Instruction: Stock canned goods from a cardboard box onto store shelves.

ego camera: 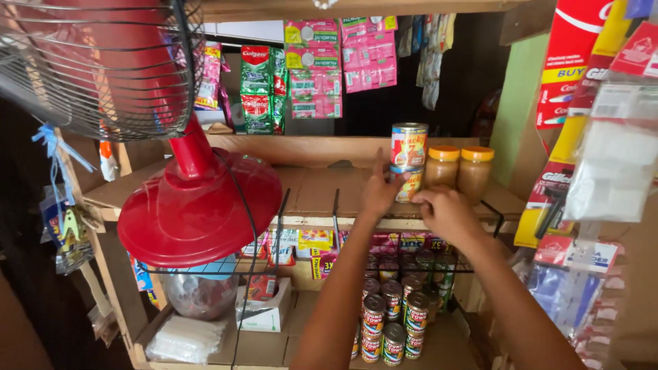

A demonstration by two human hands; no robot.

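1. Your left hand (379, 192) grips the lower can (409, 185) on the wooden shelf (308, 195).
2. Your right hand (445, 211) clasps that can's near side.
3. A second can (409, 145) sits stacked on top, two orange-lidded jars (459, 171) just right.

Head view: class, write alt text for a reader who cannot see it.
Two hands, left hand and right hand, grip the lower of two stacked cans on a wooden shelf, beside two orange-lidded jars. A red fan stands at left, more cans fill the shelf below, and sachets hang above.
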